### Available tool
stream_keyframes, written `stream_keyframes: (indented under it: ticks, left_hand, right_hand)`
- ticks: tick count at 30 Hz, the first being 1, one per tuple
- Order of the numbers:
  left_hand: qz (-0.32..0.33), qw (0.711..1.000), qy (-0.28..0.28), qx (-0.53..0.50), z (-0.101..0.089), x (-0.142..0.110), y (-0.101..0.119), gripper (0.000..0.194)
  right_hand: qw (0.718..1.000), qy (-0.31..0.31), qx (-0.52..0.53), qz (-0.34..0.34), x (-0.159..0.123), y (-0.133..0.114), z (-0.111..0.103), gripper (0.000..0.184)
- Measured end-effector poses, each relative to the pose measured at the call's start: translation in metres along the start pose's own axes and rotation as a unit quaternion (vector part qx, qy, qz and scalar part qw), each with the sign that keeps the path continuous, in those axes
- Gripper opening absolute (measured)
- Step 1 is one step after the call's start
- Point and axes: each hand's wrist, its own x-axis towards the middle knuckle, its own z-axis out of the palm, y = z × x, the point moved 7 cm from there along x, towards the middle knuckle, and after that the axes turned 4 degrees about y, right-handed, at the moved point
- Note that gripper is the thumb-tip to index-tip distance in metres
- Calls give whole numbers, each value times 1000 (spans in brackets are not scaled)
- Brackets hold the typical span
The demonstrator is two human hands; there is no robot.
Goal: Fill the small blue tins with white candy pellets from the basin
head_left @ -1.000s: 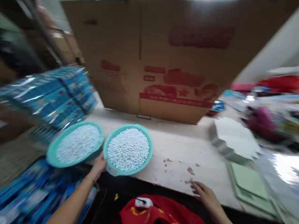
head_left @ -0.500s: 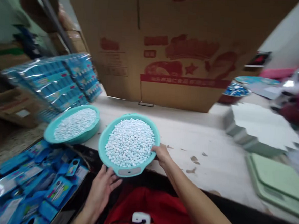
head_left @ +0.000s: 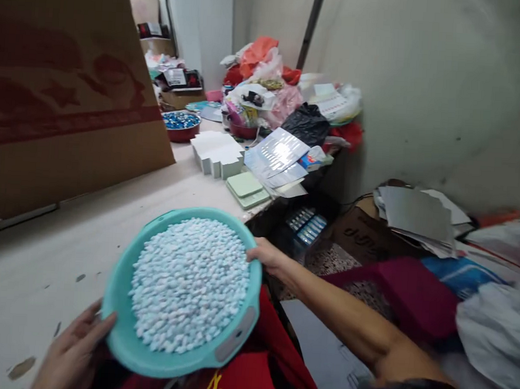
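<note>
A round turquoise plastic basin [head_left: 120,286] is held at the table's front edge, close to my body. Small pale blue and white pellets [head_left: 188,284], like candies or tablets, fill it. My right hand [head_left: 265,256] grips the rim at the right, its thumb on top and the other fingers hidden underneath. At the lower left my left hand [head_left: 77,342] holds the opposite side, thumb against the rim and fingers partly behind the wall. A label-like patch with a dark dot marks the basin's near side.
A large cardboard box [head_left: 71,118] stands on the table [head_left: 82,225] at the left. Farther back are a green scale [head_left: 247,188], stacked white cards [head_left: 217,151] and a red bowl [head_left: 182,132] of blue-wrapped pieces. A magenta stool-like object [head_left: 416,298] is low at the right.
The view has swung right and the basin has come off the table area toward my body. My left hand has closed on its left rim; my right hand keeps its grip.
</note>
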Motion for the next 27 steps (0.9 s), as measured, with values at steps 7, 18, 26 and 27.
stream_keyframes:
  ticks: [7, 18, 26, 27]
  left_hand:
    - [-6, 955, -298, -7, 214, -13, -3, 74]
    - [-115, 872, -418, 228, 391, 4, -97, 57]
    - [-314, 874, -331, 169, 416, 12, -176, 90]
    - [-330, 870, -326, 169, 418, 14, -183, 88]
  right_hand:
    - [979, 174, 59, 92, -94, 65, -181, 43]
    - [870, 393, 247, 164, -168, 215, -259, 34]
    - [834, 432, 256, 228, -160, 254, -291, 29]
    - [832, 432, 258, 233, -158, 260, -291, 29]
